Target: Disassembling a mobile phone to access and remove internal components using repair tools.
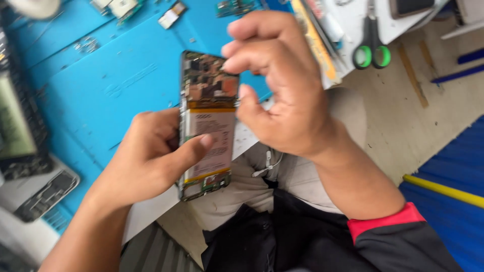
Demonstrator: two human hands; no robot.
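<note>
Item: slim opened smartphone (pixel 207 123), back cover off, battery and circuit board exposed, held above the blue work mat (pixel 101 85). Your left hand (pixel 151 161) grips its edge; your right hand (pixel 282 90) pinches narrow at the upper board. Battery not yet removed. Green-handled scissors (pixel 372 53) lie aside.

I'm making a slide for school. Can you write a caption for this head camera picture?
Left hand holds an opened phone while right hand fingers pinch at its upper edge, above a blue mat.
</note>
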